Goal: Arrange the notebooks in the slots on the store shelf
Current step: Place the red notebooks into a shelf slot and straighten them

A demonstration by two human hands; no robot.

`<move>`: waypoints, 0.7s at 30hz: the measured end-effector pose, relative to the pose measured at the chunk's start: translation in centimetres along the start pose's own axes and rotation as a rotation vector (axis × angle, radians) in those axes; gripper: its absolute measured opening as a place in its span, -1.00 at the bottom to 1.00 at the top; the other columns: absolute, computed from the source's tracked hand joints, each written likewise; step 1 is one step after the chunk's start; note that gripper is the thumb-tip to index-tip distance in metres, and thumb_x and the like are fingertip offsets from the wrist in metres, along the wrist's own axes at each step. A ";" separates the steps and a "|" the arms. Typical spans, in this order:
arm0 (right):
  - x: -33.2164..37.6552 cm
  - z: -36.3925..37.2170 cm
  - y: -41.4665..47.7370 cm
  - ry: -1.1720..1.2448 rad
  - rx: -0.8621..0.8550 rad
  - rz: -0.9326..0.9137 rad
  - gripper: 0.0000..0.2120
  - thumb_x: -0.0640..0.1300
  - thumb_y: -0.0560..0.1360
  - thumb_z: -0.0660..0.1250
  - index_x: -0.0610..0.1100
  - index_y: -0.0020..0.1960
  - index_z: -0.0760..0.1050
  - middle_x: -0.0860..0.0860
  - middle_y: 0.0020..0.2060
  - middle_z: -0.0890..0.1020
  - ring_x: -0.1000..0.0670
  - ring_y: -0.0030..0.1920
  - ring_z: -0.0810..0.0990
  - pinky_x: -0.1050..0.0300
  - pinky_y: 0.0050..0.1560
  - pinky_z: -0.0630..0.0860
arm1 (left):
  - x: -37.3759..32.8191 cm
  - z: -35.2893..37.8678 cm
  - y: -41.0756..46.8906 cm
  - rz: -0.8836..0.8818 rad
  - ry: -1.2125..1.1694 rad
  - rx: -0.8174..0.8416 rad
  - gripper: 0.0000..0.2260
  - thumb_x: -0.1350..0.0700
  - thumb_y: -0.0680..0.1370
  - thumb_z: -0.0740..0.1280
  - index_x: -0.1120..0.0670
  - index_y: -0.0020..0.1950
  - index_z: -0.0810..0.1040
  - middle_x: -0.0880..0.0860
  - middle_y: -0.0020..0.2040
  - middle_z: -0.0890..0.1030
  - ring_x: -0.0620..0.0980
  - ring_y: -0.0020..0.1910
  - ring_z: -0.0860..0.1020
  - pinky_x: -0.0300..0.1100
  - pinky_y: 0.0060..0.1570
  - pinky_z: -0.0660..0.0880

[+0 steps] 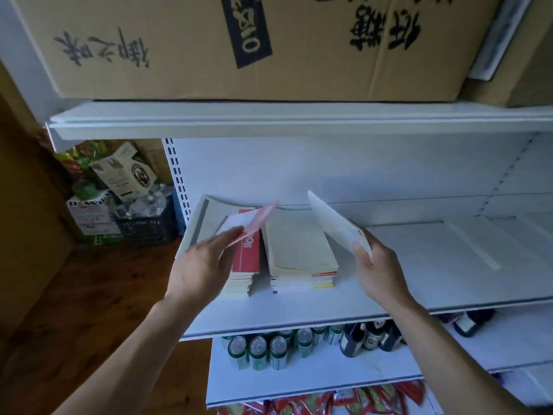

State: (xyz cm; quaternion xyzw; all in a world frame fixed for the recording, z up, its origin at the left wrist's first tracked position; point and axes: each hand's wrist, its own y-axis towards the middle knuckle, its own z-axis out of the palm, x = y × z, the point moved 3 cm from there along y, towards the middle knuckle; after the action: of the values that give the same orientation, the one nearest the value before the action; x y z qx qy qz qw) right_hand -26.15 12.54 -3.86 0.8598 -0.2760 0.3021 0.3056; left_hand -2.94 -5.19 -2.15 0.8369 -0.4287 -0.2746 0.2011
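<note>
Both hands are busy. The left hand (pixel 203 262) pinches a thin red-and-white notebook (pixel 254 218) by its near edge. The right hand (pixel 378 271) grips a white notebook (pixel 335 223), tilted up on edge. Between the hands, two piles lie flat on the shelf (pixel 434 265): a red-topped stack (pixel 247 262) just beside the left fingers, and a cream stack (pixel 299 250). The job looks partway done, with both held notebooks yet to be placed. Their covers look thin and floppy, and the left one is blurred.
</note>
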 end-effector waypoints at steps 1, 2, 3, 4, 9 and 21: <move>-0.2 -0.4 -0.4 -0.003 -0.006 -0.005 -0.62 -0.25 0.61 0.14 -0.01 0.38 0.43 0.01 -0.08 0.58 -0.02 -0.20 0.48 0.26 -0.30 0.32 | -0.8 -0.5 0.6 -0.020 -0.043 -0.039 -0.72 0.00 0.63 0.22 0.04 0.26 0.60 0.03 -0.19 0.67 0.09 -0.36 0.61 -0.21 -0.48 0.43; -0.6 -0.9 -0.7 -0.007 -0.011 -0.006 -0.60 -0.25 0.61 0.15 0.01 0.39 0.42 0.01 -0.05 0.59 0.00 -0.20 0.47 0.28 -0.31 0.30 | -1.8 -0.7 1.2 -0.041 -0.104 -0.069 -0.67 -0.03 0.65 0.14 0.07 0.24 0.58 0.03 -0.26 0.61 0.08 -0.39 0.56 -0.23 -0.49 0.38; -1.1 -1.5 -1.0 -0.016 -0.014 -0.003 -0.60 -0.24 0.61 0.15 0.03 0.40 0.41 0.00 -0.01 0.61 0.01 -0.20 0.47 0.28 -0.29 0.30 | -2.8 -0.6 1.8 -0.071 -0.191 -0.081 -0.64 -0.05 0.66 0.08 0.09 0.24 0.56 0.03 -0.24 0.58 0.08 -0.36 0.56 -0.21 -0.46 0.38; -1.6 -2.2 -1.2 -0.034 -0.020 -0.003 -0.59 -0.24 0.61 0.14 0.04 0.41 0.40 -0.03 0.03 0.62 0.02 -0.20 0.48 0.27 -0.29 0.30 | -3.9 -0.2 2.4 -0.110 -0.306 -0.078 -0.64 -0.05 0.67 0.07 0.08 0.27 0.53 0.05 -0.18 0.60 0.10 -0.28 0.58 -0.16 -0.40 0.41; -5.1 -6.7 -2.0 -0.141 -0.048 -0.021 -0.56 -0.29 0.60 0.17 0.02 0.43 0.38 -0.03 0.19 0.60 0.22 -0.24 0.54 0.53 -0.21 0.33 | -10.0 3.2 4.5 -0.197 -0.663 -0.068 -0.71 0.03 0.67 0.14 0.07 0.30 0.53 0.05 0.00 0.65 -0.04 -0.13 0.56 -0.30 -0.23 0.41; -22.9 -12.8 4.4 -0.410 0.006 -0.229 -0.28 -0.56 0.25 0.30 -0.12 0.35 0.49 -0.03 0.29 0.55 0.04 0.29 0.43 0.04 0.34 0.40 | -23.6 17.1 8.0 -0.054 -0.411 -0.122 -0.66 0.05 0.65 0.17 -0.21 0.41 0.38 -0.07 -0.43 0.51 -0.06 -0.51 0.45 -0.24 -0.48 0.28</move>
State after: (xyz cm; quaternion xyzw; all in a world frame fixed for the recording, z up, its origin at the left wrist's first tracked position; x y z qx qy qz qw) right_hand -48.79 25.14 -9.98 0.9297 -0.2322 0.0856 0.2729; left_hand -29.96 8.21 -3.91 0.7608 -0.4205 -0.4703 0.1522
